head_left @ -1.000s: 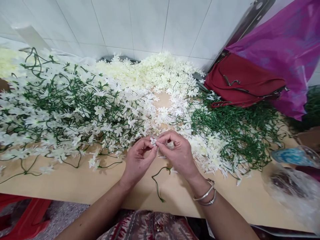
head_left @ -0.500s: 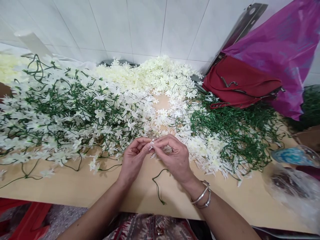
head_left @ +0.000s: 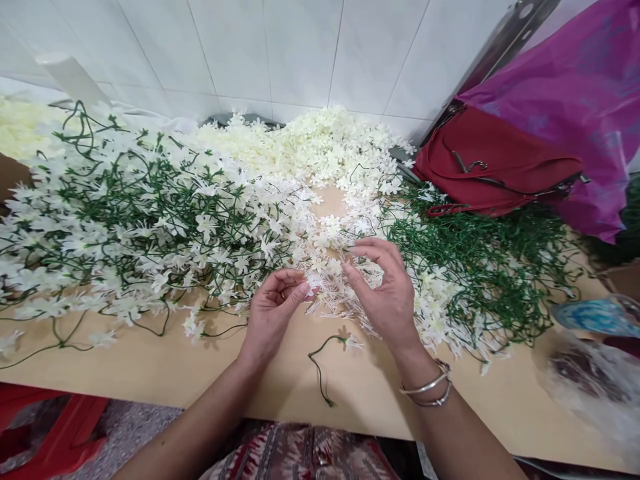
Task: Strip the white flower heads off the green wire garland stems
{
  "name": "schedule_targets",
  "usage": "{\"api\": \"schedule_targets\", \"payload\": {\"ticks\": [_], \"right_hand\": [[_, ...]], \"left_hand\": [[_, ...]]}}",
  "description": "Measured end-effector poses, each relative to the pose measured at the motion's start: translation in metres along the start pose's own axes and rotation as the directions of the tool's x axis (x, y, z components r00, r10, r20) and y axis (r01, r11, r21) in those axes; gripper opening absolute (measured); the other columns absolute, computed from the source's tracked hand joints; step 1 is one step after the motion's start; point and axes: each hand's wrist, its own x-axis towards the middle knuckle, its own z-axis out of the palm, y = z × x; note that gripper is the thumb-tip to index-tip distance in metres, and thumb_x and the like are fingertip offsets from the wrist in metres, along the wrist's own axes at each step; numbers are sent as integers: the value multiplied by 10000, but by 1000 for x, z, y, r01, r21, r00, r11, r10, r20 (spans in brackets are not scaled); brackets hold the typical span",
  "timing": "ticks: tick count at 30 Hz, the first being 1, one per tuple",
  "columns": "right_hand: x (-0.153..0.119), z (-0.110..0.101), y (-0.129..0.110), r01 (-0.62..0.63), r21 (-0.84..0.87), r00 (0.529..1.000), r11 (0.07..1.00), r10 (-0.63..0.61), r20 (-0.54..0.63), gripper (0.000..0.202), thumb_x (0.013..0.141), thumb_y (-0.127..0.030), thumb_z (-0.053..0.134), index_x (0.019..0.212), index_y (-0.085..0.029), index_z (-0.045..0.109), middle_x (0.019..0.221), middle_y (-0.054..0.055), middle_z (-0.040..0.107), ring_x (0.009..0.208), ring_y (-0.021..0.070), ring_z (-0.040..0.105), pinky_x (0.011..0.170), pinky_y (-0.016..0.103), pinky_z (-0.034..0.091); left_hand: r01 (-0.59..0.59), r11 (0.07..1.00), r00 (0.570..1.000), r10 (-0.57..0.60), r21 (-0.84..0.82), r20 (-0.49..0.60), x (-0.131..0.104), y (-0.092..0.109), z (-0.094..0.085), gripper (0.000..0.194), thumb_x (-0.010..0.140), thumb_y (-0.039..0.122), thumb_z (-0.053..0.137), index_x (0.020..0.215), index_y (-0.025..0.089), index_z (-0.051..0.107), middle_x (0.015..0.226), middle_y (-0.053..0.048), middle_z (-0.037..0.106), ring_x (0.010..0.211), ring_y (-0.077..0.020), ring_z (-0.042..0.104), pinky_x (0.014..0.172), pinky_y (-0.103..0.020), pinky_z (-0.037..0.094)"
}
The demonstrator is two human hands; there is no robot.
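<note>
Between the thumb and fingers of my left hand (head_left: 278, 308) is a small white flower piece (head_left: 312, 291). My right hand (head_left: 385, 290) is apart from it to the right, thumb and fingers spread over loose white stamens and petals (head_left: 333, 270); nothing shows between its fingertips. On the table just below lies a green stem (head_left: 320, 368) with a small white piece at its upper end. A large heap of white flowers on green stems (head_left: 165, 227) spreads to the left. Bare green stems (head_left: 465, 267) are piled at the right.
Cream petals (head_left: 330, 140) are heaped by the tiled wall. A red bag (head_left: 490, 167) and a purple plastic bag (head_left: 575, 113) stand at the back right. Near the right edge of the table (head_left: 480, 420) lie a blue-patterned item (head_left: 595, 316) and a clear plastic bag (head_left: 590, 380).
My right hand has let go of the small white piece, moved right and up, and its fingers have spread. The left hand keeps its hold. The stem's white end is now uncovered.
</note>
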Motion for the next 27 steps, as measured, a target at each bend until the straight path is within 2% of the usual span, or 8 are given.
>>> {"api": "schedule_targets", "payload": {"ticks": [3,5,12,15,19,22,25,27], "right_hand": [[-1,2,-5,76,71,965,995,-91,247,111,909,-212,795,997,-257,743,1036,45,757,1038,235,695,973,421,522],[-5,7,-7,99,76,944,992,-118,309,86,925,-183,776,949,-255,736,948,23,775,945,220,706,910,398,525],[-11,15,-6,66,43,961,997,-75,266,132,935,-123,706,873,-239,693,880,24,736,874,212,691,862,386,516],[-13,18,-8,-18,102,970,995,-7,243,137,915,-118,703,852,-238,685,956,39,721,938,207,698,895,374,538],[-16,25,-11,-128,157,965,979,87,248,127,891,-129,705,826,-236,682,1018,53,714,973,201,708,921,365,559],[-18,28,-10,-162,161,959,973,117,259,122,892,-144,704,815,-235,677,1041,65,719,1000,207,710,926,370,565],[-18,26,-9,-162,174,957,971,112,266,116,901,-155,704,820,-233,683,1158,84,733,1075,214,709,985,394,552],[-17,24,-7,-160,193,950,968,98,297,112,913,-159,695,829,-233,688,1202,84,746,1106,213,713,1003,398,544]], "left_hand": [[-35,999,999,35,9,5,-1,2,2,221,813,288,896,964,208,756,881,11,750,787,-97,710,758,-189,628],[-54,999,998,54,9,11,-1,2,2,213,809,283,900,946,206,757,869,12,748,776,-93,703,754,-184,625],[-1,1000,1000,1,-24,6,0,-4,-3,181,871,328,851,1005,220,792,983,-21,774,884,-118,719,840,-227,629],[19,1000,1000,-19,-20,13,1,-5,-4,191,841,306,876,995,220,804,1001,-27,786,903,-128,727,852,-225,615],[-2,999,1000,1,39,14,1,-4,-2,185,838,312,874,981,214,807,939,-18,788,811,-111,710,804,-212,592],[-27,998,999,26,49,22,0,-1,2,289,828,339,880,1060,207,768,924,-19,792,801,-121,719,792,-226,588],[-20,999,1000,20,41,-6,-1,1,5,434,813,369,894,1154,215,675,837,11,779,759,-120,726,788,-231,587],[-27,998,1000,27,57,-10,-3,2,6,464,816,380,891,1156,212,625,816,15,778,748,-121,732,777,-226,583]]}}
